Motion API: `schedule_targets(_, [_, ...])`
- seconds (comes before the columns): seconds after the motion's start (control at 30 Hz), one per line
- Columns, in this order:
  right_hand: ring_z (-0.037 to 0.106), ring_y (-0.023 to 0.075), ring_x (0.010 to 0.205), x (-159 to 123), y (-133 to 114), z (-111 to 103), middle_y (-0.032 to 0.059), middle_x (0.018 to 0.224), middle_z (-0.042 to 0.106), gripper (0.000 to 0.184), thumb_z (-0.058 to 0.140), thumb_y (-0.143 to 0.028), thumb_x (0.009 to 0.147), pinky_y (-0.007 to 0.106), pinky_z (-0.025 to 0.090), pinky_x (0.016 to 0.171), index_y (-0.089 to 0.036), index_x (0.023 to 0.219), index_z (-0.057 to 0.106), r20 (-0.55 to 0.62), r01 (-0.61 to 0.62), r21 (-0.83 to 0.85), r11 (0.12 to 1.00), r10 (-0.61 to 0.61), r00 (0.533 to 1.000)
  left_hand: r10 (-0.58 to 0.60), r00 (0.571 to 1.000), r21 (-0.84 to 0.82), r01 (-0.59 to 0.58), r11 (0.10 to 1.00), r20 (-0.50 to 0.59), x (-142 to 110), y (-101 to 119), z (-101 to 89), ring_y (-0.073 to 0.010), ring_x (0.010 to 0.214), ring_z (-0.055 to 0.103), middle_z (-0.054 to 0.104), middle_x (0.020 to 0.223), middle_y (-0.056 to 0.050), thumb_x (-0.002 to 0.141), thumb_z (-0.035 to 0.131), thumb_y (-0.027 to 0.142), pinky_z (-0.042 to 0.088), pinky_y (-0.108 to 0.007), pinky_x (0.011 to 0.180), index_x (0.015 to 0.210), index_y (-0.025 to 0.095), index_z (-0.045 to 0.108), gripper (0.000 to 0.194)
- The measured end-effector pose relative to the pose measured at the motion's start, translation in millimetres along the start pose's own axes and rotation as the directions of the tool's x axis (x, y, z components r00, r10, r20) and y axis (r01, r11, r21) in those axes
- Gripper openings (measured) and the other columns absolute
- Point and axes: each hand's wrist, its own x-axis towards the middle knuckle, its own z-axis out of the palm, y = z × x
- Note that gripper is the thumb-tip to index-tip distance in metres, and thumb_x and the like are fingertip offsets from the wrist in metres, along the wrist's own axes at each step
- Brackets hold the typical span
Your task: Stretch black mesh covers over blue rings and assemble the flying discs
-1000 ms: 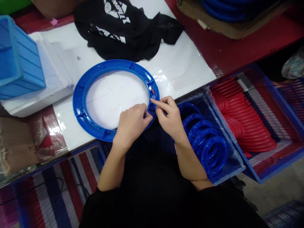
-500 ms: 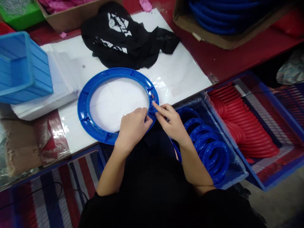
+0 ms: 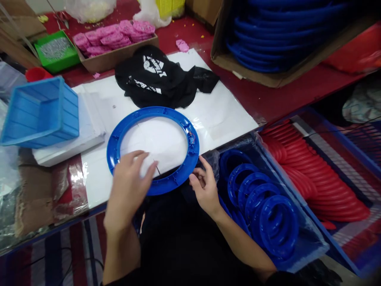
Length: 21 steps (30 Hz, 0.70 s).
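A blue plastic ring (image 3: 185,174) lies on the white board, its hollow ribbed side up and its near edge over the board's front. Small electronic parts with a red wire (image 3: 191,138) sit in its right side. My left hand (image 3: 127,188), a little blurred, hovers over the ring's front left, thumb and fingers apart with nothing seen between them. At the ring's right front edge is my right hand (image 3: 206,190), index finger stretched out, thumb apart and the other fingers curled. Whether its fingertips touch the rim I cannot tell.
Behind the ring lies a black printed cloth (image 3: 157,81). A light blue bin (image 3: 44,115) stands left, near a box of pink pieces (image 3: 116,57) and a green tray (image 3: 56,51). Blue rings (image 3: 278,226) and red rings (image 3: 324,190) fill crates at right. A carton (image 3: 269,79) stands behind.
My left hand has moved left from the ring's right front side, and its fingers have opened. My right hand has drawn back from the small parts to the ring's outer edge. The view has shifted.
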Motion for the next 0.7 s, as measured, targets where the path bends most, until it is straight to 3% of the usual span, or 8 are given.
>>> schedule_targets(0.1, [0.059,0.0152,0.063,12.1,-9.5,0.6,-0.0049,0.080,0.060,0.067,0.066,-0.043,0.101,0.030,0.056,0.061,-0.025,0.161,0.042,-0.003,-0.028,0.012,1.000,0.028,1.000,-0.034,0.997,0.140,0.043,0.989,-0.066,-2.1,-51.9,-12.5,-0.0389,0.152,0.048,0.057,0.156,-0.019,0.110,0.052,0.046,0.038,-0.060,0.128,0.128,0.022,0.070,0.035])
schedule_targets(0.2, [0.055,0.0144,0.059,27.6,-18.6,-10.7,-0.0060,0.074,0.056,0.061,0.064,-0.039,0.100,0.029,0.051,0.055,-0.021,0.157,0.051,0.005,0.005,-0.107,0.994,-0.004,1.000,-0.016,1.000,0.125,0.017,0.992,-0.012,-11.2,-79.4,-12.6,-0.0377,0.147,0.054,0.061,0.150,-0.015,0.108,0.052,0.043,0.043,-0.060,0.125,0.114,0.025,0.075,0.029])
schedule_targets(0.3, [0.057,0.0145,0.061,48.8,-28.2,-31.9,-0.0032,0.076,0.061,0.053,0.062,-0.035,0.100,0.029,0.052,0.057,-0.020,0.151,0.063,0.063,0.140,-0.314,0.939,-0.126,0.990,-0.031,0.999,0.139,0.027,0.990,0.023,-34.4,-81.2,-8.6,-0.0417,0.138,0.058,0.065,0.141,-0.014,0.106,0.055,0.042,0.044,-0.069,0.118,0.109,0.029,0.081,0.029])
schedule_targets(0.37, [0.060,0.0151,0.060,69.2,-36.1,-46.9,-0.0013,0.077,0.065,0.051,0.058,-0.033,0.101,0.030,0.054,0.059,-0.019,0.149,0.066,0.142,0.257,-0.450,0.855,-0.216,0.966,-0.015,0.996,0.096,0.006,0.995,0.092,-51.0,-75.8,-9.7,-0.0422,0.135,0.057,0.060,0.142,-0.015,0.105,0.060,0.045,0.048,-0.068,0.114,0.117,0.033,0.083,0.029])
schedule_targets(0.47, [0.069,0.0194,0.066,110.8,-52.5,-64.9,0.0033,0.082,0.076,0.053,0.053,-0.027,0.101,0.033,0.057,0.064,-0.016,0.151,0.066,0.384,0.411,-0.605,0.681,-0.203,0.901,0.055,0.968,0.006,-0.058,0.998,0.247,-60.3,-67.2,-19.8,-0.0419,0.136,0.054,0.054,0.144,-0.013,0.099,0.070,0.055,0.052,-0.066,0.111,0.132,0.042,0.079,0.036])
schedule_targets(0.53, [0.075,0.0226,0.075,143.2,-67.2,-72.5,0.0069,0.094,0.083,0.047,0.054,-0.026,0.100,0.035,0.058,0.068,-0.019,0.143,0.072,0.602,0.549,-0.617,0.564,-0.111,0.791,0.120,0.943,-0.057,-0.108,0.993,0.311,-50.3,-63.3,-29.9,-0.0402,0.137,0.052,0.053,0.145,-0.012,0.097,0.073,0.058,0.052,-0.064,0.113,0.132,0.044,0.078,0.038])
schedule_targets(0.6, [0.079,0.0232,0.080,176.6,-84.3,-74.2,0.0050,0.099,0.086,0.040,0.057,-0.025,0.099,0.034,0.058,0.071,-0.027,0.133,0.079,0.723,0.646,-0.604,0.466,-0.022,0.691,0.182,0.936,-0.086,-0.164,0.983,0.300,-27.0,-61.4,-39.1,-0.0379,0.139,0.051,0.053,0.147,-0.012,0.102,0.068,0.054,0.051,-0.061,0.116,0.128,0.038,0.080,0.033])
schedule_targets(0.7, [0.079,0.0236,0.086,227.5,-110.0,-56.7,0.0035,0.102,0.087,0.026,0.063,-0.029,0.100,0.033,0.057,0.073,-0.029,0.113,0.085,0.734,0.708,-0.598,0.375,-0.099,0.672,0.167,0.966,0.046,-0.179,0.983,0.200,26.9,-62.0,-43.0,-0.0389,0.140,0.049,0.053,0.151,-0.016,0.105,0.064,0.047,0.046,-0.062,0.119,0.127,0.026,0.079,0.033])
